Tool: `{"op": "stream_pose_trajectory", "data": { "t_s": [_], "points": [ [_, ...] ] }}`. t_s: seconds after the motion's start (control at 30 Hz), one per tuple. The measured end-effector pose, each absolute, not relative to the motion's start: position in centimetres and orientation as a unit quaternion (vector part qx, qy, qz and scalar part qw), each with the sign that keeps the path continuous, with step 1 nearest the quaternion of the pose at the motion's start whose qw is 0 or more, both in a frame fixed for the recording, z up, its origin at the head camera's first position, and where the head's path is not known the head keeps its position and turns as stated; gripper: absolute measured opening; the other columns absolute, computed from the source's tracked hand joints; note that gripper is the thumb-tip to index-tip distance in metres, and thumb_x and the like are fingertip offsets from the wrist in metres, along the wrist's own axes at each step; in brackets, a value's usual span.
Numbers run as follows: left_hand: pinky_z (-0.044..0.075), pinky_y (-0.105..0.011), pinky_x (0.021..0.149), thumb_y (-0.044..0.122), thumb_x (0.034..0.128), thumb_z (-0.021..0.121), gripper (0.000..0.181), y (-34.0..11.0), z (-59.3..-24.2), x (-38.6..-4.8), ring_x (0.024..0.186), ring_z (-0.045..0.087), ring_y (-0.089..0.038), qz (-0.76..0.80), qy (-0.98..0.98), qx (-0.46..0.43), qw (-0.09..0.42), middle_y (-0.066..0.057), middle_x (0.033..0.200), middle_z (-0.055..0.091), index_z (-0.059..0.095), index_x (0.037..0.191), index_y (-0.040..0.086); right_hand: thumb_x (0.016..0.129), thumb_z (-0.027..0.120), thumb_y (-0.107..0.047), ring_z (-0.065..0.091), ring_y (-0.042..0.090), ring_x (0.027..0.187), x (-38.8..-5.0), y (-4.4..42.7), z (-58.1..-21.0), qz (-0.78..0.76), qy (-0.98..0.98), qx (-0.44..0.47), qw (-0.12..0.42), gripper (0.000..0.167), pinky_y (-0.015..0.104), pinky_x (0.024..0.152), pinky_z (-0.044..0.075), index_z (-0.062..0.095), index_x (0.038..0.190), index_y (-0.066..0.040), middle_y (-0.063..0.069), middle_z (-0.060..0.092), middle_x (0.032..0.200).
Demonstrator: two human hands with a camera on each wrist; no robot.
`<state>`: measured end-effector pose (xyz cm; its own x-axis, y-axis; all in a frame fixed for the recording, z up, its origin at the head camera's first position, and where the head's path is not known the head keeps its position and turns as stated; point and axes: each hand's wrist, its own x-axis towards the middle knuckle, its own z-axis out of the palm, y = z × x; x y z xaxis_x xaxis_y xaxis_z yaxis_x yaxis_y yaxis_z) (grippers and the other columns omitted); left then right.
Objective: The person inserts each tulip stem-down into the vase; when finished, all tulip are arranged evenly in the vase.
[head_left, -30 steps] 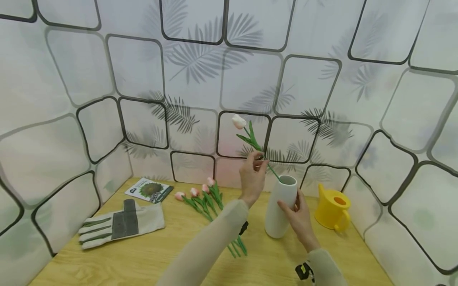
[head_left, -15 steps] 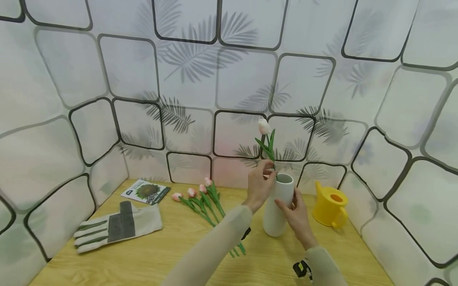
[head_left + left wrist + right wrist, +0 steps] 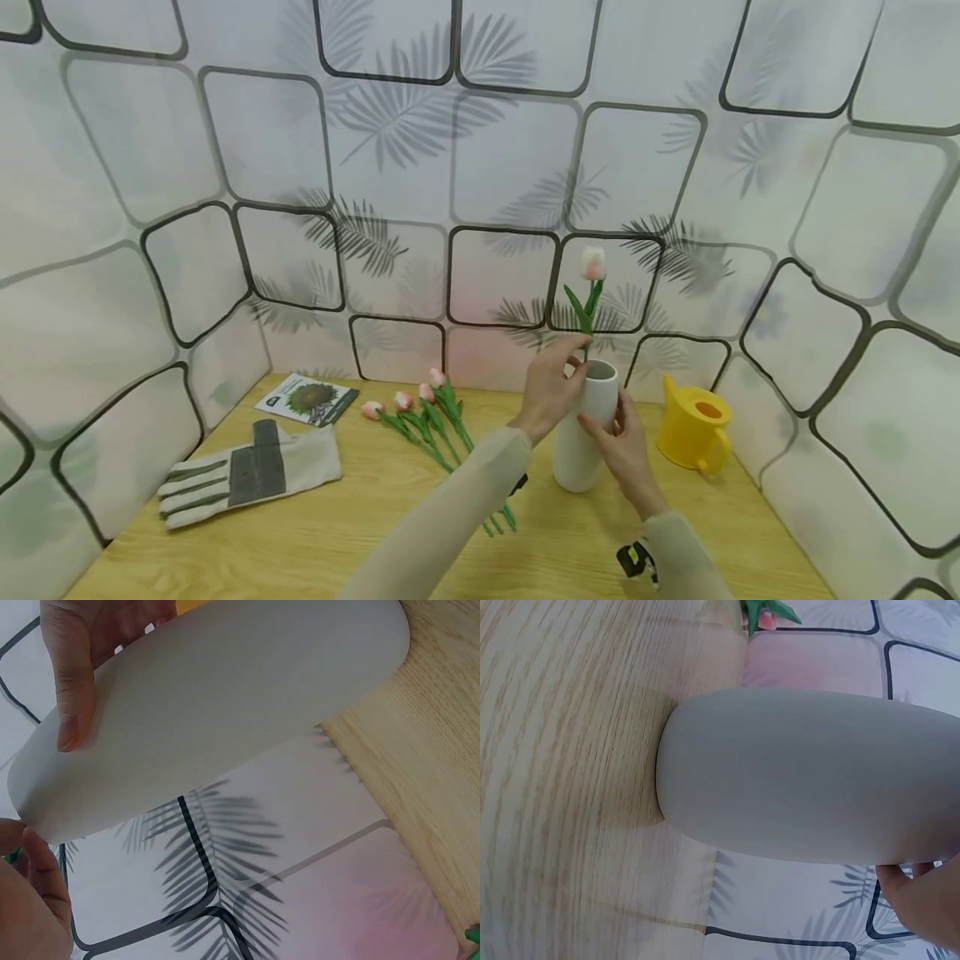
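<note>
Toward the right side of the bench (image 3: pixel 262 550), in from its back edge, a tall white vase (image 3: pixel 576 454) stood on its base with its round mouth uppermost. The right hand (image 3: pixel 630 454) grasped the vase from its right side, high on the body, the thumb lying across the front; the left wrist view showed that thumb flat against the smooth wall. The left hand (image 3: pixel 553 387) pinched the green stem of a single tulip (image 3: pixel 583 317) right at the vase's mouth. The flower stood nearly upright above the fingers, its pale pink-and-white head highest and two narrow leaves below it; the stem's lower end was hidden, so how deep it reached could not be told.

Nearer the middle of the bench lay four pink tulips (image 3: pixel 433 421), their heads toward the back edge and their stems running toward the front, partly behind the left sleeve (image 3: pixel 450 508). A yellow watering can (image 3: pixel 686 429) sat by the back right corner, to the right of the vase and apart from it. At the back left corner lay a seed packet (image 3: pixel 307 400) with a sunflower picture, and along the left edge a white and grey glove (image 3: pixel 255 471), its fingers pointing toward that edge.
</note>
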<state>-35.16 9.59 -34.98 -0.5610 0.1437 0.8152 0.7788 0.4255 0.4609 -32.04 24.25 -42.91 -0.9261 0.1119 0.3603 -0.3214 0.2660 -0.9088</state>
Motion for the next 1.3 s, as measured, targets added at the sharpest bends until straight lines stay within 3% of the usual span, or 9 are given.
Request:
{"op": "stream_pose_trajectory", "data": {
  "t_s": [0.37, 0.8, 1.07, 1.3],
  "points": [
    [0.047, -0.009, 0.062, 0.0, 0.0889, 0.068, 0.023, 9.5, -34.8, -35.3, 0.085, 0.067, -0.012, -0.466, -0.764, -0.325, 0.305, -0.005, 0.1, 0.072, 0.07, 0.11, 0.008, 0.093, 0.068, -0.019, 0.039, 0.028, 0.132, -32.2, 24.3, -42.6, 0.611, -0.772, 0.06, 0.167, 0.078, 0.057, 0.115, 0.029, 0.022, 0.156, -0.017, 0.014, 0.035, 0.152],
    [0.048, -0.008, 0.063, -0.008, 0.0851, 0.065, 0.025, 9.7, -34.3, -35.4, 0.083, 0.067, -0.014, -0.443, -0.766, -0.334, 0.324, -0.006, 0.105, 0.071, 0.071, 0.105, 0.006, 0.093, 0.069, -0.026, 0.042, 0.029, 0.129, -31.9, 24.1, -42.7, 0.601, -0.775, 0.066, 0.183, 0.077, 0.06, 0.113, 0.031, 0.024, 0.155, -0.019, 0.012, 0.039, 0.148],
    [0.051, -0.013, 0.076, -0.003, 0.0881, 0.065, 0.017, 9.6, -34.3, -35.7, 0.09, 0.067, -0.011, -0.395, -0.781, -0.353, 0.33, -0.001, 0.097, 0.074, 0.076, 0.094, 0.008, 0.094, 0.068, -0.023, 0.039, 0.03, 0.132, -31.5, 24.1, -42.2, 0.613, -0.771, 0.063, 0.164, 0.08, 0.059, 0.114, 0.03, 0.02, 0.156, -0.017, 0.013, 0.035, 0.152],
    [0.049, -0.01, 0.069, -0.002, 0.09, 0.065, 0.016, 9.4, -34.5, -35.6, 0.095, 0.069, -0.014, -0.418, -0.776, -0.359, 0.308, -0.006, 0.104, 0.075, 0.077, 0.098, 0.005, 0.094, 0.068, -0.019, 0.038, 0.031, 0.134, -30.8, 23.8, -41.3, 0.615, -0.771, 0.057, 0.155, 0.081, 0.057, 0.113, 0.033, 0.017, 0.157, -0.014, 0.016, 0.033, 0.153]
  ]
}}
